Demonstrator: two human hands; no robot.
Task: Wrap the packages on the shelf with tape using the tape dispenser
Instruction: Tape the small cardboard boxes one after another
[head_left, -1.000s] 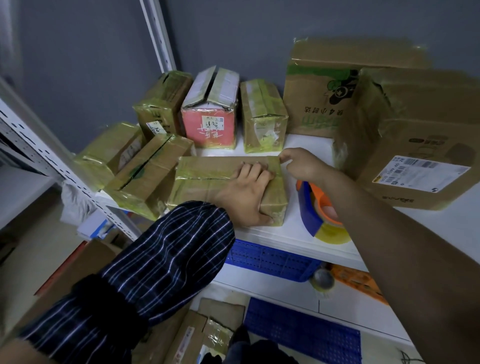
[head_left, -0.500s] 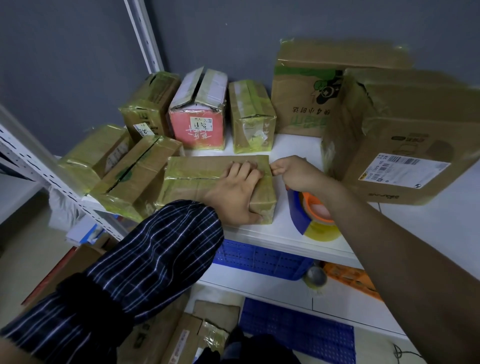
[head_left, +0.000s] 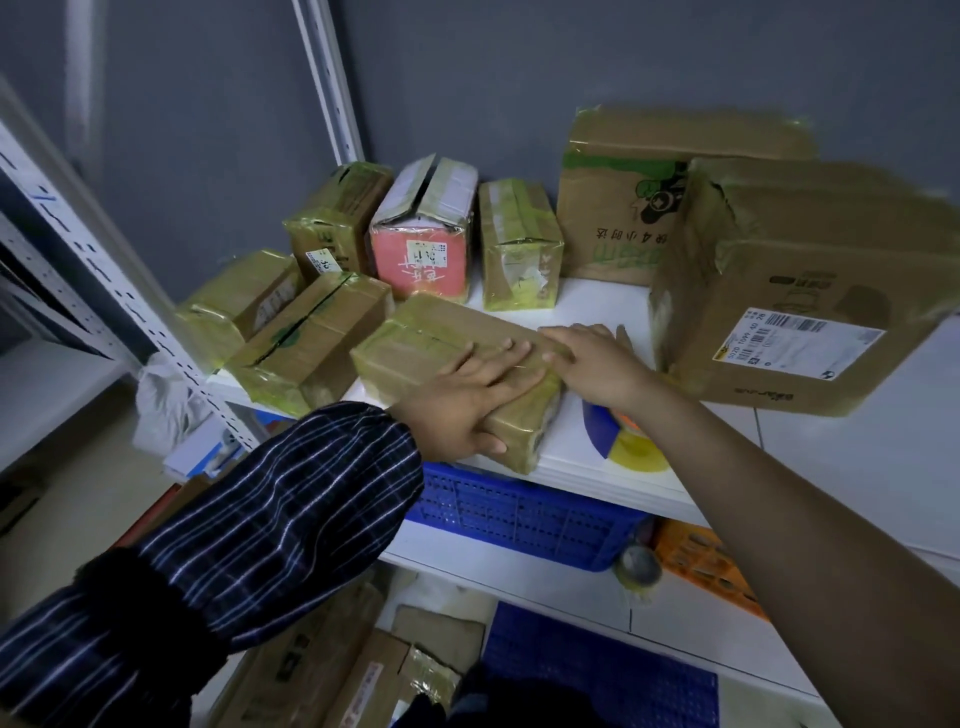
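A flat brown package (head_left: 431, 338), wrapped in yellowish tape, lies near the front edge of the white shelf (head_left: 831, 457). My left hand (head_left: 467, 400) presses flat on its top near the right end, thumb against the front side. My right hand (head_left: 597, 364) rests with straight fingers on the package's right end, fingertips touching the top. The blue and orange tape dispenser (head_left: 623, 441) with a yellow roll sits on the shelf just right of the package, partly hidden under my right wrist. Neither hand holds it.
Several taped packages stand around: two at the left (head_left: 311, 338), a red-fronted box (head_left: 421, 234) and others in the back row, two large cartons (head_left: 805, 291) on the right. Below the shelf are a blue crate (head_left: 519, 519), a tape roll (head_left: 639, 566) and an orange crate (head_left: 696, 556).
My right hand has gone from a pinch at the package's far right corner to lying flat on its right end. The package now sits at more of an angle. My left hand stays pressed on top.
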